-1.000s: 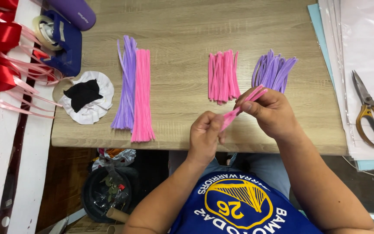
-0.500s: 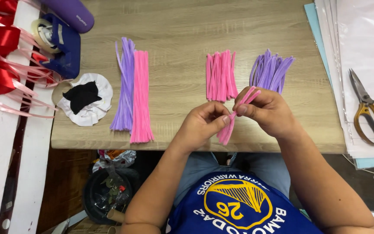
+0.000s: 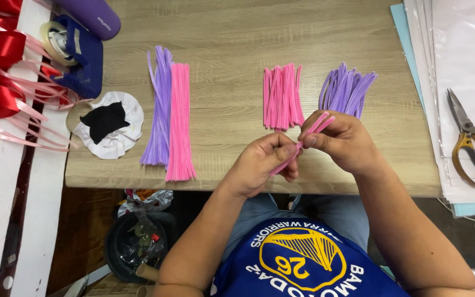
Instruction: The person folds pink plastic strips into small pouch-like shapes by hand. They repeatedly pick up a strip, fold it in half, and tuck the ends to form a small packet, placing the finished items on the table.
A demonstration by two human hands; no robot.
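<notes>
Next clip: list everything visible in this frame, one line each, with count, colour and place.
table: one, light wood, centre.
long pipe cleaners, purple: one bundle, table left.
long pipe cleaners, pink: one bundle, beside the purple.
short pipe cleaners, pink: one pile, table middle.
short pipe cleaners, purple: one pile, behind right hand.
tape dispenser: one, blue, top left.
white cloth round: one, black piece on it, table's left edge.
ribbons: several, red and pink, far left.
scissors: one, yellow-handled, right, on paper sheets.
held pipe cleaners: a few, pink, between both hands.
left hand; right hand: pinching them.
</notes>
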